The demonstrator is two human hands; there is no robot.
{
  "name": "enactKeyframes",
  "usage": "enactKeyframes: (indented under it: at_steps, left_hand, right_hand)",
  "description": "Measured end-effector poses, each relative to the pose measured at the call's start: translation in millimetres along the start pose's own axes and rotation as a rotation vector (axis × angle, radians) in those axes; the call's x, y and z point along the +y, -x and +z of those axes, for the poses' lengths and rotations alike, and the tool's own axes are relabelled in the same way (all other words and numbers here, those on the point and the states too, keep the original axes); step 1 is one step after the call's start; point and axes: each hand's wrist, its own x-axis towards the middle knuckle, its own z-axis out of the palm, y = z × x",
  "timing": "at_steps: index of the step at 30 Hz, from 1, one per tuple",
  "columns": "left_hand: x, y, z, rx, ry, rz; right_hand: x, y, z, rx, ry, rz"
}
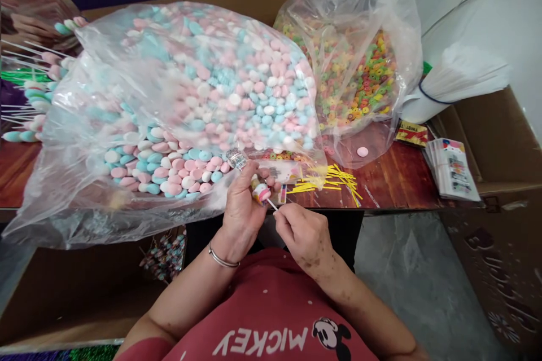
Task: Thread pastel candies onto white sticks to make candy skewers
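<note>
My left hand (241, 208), with a metal bangle at the wrist, is curled around a marshmallow skewer (261, 194) in printed clear wrapping. The wrapper's silvery end (236, 159) sticks out above the thumb. Closed in a pinch, my right hand (302, 234) grips the skewer's thin white stick (272, 204) at its lower end. Pink, white and blue marshmallows (178, 169) fill a big clear plastic bag (55, 197) beside my left hand. Just right of the hands, yellow twist ties (339, 180) lie scattered on the reddish table (402, 180).
Colourful ring candies (372, 84) fill another clear bag at the back right. One pink marshmallow (362, 152), banded printed cards (453, 169) and a container of white sticks (457, 82) are to the right. At far left are finished skewers (36, 93) and another person's hand (31, 28).
</note>
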Motion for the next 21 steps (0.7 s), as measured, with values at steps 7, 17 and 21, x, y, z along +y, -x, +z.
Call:
enactKeyframes:
  at_steps: [7,17,21]
  left_hand:
    - [-12,3,-1.4,-0.113,0.017,-0.033]
    - [-14,12,-0.9,-0.185,-0.136,-0.07]
    - [11,4,-4.6,-0.206,-0.136,0.007]
  right_hand:
    - [-5,0,6,0.05,0.168,-0.063]
    - [14,-8,-1,0.085,0.054,-0.014]
    - [25,-17,-24,0.01,-0.159,-0.049]
